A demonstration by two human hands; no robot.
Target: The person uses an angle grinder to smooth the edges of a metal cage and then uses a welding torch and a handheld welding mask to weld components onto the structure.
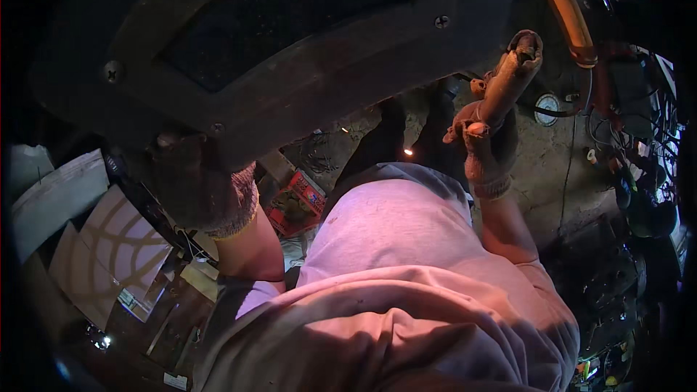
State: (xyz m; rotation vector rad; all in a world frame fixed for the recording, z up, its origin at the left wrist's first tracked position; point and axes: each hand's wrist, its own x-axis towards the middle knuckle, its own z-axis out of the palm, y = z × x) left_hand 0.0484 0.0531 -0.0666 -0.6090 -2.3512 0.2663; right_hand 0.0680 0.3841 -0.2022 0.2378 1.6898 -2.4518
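We seem to be working behind the mask [294,65] — our left grip [200,185] clasping its lower edge before us, our right grip [494,138] wrapped round the holder [508,83] beside its right end — so the next move likely calls for steadiness.

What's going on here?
A person in work gloves has the left hand at the lower left edge of a dark shield with a tinted window, apparently holding it. The right hand grips a worn, tube-shaped handle. A small glowing spot shows between the two hands; what it is, I can't tell.
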